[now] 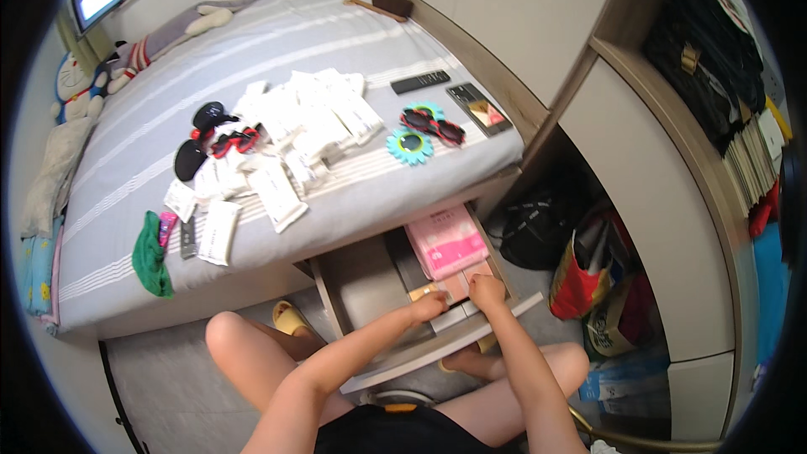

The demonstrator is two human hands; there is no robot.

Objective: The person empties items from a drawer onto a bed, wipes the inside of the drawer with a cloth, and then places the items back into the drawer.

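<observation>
Under the bed, a drawer (362, 287) is pulled out in front of me. Both my hands reach into its right half. My left hand (430, 308) is curled beside a small tan box (421, 291) and the left edge of some flat pinkish boxes (452, 287). At the right side of those boxes is my right hand (487, 292), its fingers bent down onto them. Whether either hand grips a box is not clear. A pink-and-white plastic package (447, 241) lies behind the boxes. Closer to the drawer front are white boxes (450, 319).
White packets (315, 113) are heaped on the bed (157, 157), with novelty sunglasses (413, 145), a remote control (419, 82), a smartphone (479, 109) and green cloth (151, 258). Bags (583, 271) stand right of the drawer, beside a cabinet (656, 221). My knees flank the drawer.
</observation>
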